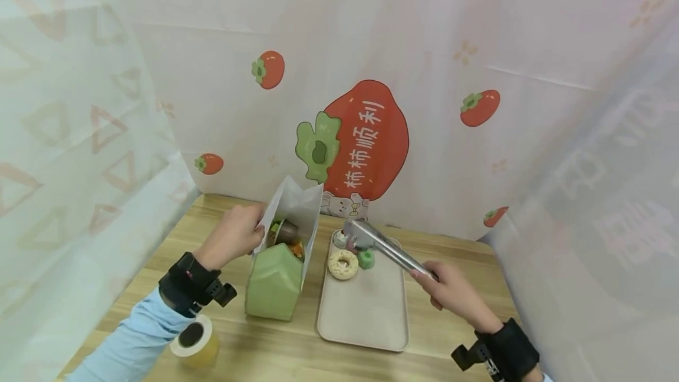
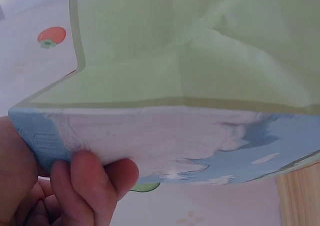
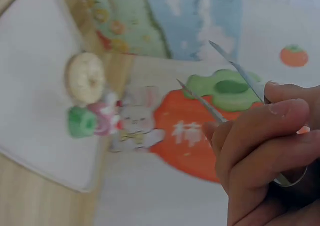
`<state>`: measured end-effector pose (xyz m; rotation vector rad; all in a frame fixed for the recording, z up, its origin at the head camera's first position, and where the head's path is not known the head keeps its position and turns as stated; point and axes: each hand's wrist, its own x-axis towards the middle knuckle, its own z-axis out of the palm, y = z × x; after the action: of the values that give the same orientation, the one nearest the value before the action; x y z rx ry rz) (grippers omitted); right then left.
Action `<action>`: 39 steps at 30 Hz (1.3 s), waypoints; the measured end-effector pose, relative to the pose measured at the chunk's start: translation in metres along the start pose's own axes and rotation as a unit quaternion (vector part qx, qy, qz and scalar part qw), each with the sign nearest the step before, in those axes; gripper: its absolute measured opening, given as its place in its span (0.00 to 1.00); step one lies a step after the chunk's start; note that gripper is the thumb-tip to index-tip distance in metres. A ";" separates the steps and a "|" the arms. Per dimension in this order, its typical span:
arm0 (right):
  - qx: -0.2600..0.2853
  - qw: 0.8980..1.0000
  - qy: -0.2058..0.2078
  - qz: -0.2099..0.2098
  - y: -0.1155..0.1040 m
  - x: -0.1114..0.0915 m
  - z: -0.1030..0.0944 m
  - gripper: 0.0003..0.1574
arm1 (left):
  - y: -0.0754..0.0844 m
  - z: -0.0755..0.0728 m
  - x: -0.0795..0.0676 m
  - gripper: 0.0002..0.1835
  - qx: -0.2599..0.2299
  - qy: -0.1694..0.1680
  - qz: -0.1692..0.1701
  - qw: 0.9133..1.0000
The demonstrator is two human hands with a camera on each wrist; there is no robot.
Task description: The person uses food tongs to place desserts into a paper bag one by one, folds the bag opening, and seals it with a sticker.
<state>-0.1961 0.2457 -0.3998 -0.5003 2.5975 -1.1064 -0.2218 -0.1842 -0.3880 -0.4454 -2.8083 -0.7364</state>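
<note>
My left hand (image 1: 233,234) pinches the top side edge of a green-fronted paper bag (image 1: 273,285), which stands on the table with its mouth held open. Inside the bag show a brown cup-shaped thing (image 1: 287,231) and some green and orange pieces. Metal tongs (image 1: 395,251) are gripped by my right hand (image 1: 451,290), their tips over the far end of a beige tray (image 1: 366,317). In the right wrist view the tongs' arms are spread, with nothing between them. On the tray lie a cream doughnut (image 1: 343,264), a small green cake (image 1: 366,259), a pink piece (image 3: 103,117) and a white-topped one (image 1: 340,239).
A roll of tape (image 1: 196,343) stands on the wooden table (image 1: 254,352) near my left forearm. Behind the table hangs a white curtain (image 1: 223,75) printed with persimmons, and sheets of cloth close in both sides.
</note>
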 end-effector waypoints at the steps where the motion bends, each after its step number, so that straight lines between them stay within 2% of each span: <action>1: 0.012 1.000 -0.009 0.013 0.009 -0.001 0.004 0.22 | 0.000 0.000 0.000 0.03 -0.002 -0.001 0.000 1.000; 7: 0.082 0.993 -0.046 0.077 0.053 -0.002 0.025 0.22 | 0.000 0.001 0.000 0.03 0.005 0.001 0.001 1.000; 14: 0.111 0.985 -0.065 0.118 0.079 0.002 0.050 0.24 | -0.001 0.001 -0.001 0.03 0.005 0.003 0.000 1.000; 20: 0.158 0.978 -0.060 0.123 0.091 0.010 0.075 0.27 | 0.000 0.000 -0.001 0.04 -0.001 0.000 0.000 1.000; 25: 0.225 0.964 -0.042 0.136 0.096 0.019 0.099 0.28 | -0.001 0.000 0.000 0.04 0.004 -0.005 0.000 1.000; 29: 0.250 0.956 -0.015 0.155 0.098 0.023 0.114 0.27 | -0.001 0.000 0.001 0.03 0.012 0.000 0.005 1.000; 39: 0.276 0.940 0.014 0.199 0.104 0.023 0.122 0.24 | -0.003 0.000 -0.001 0.04 0.016 -0.003 0.006 1.000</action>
<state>-0.1921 0.2258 -0.5606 0.1608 2.1191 -1.5945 -0.2218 -0.1864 -0.3896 -0.4598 -2.8160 -0.6874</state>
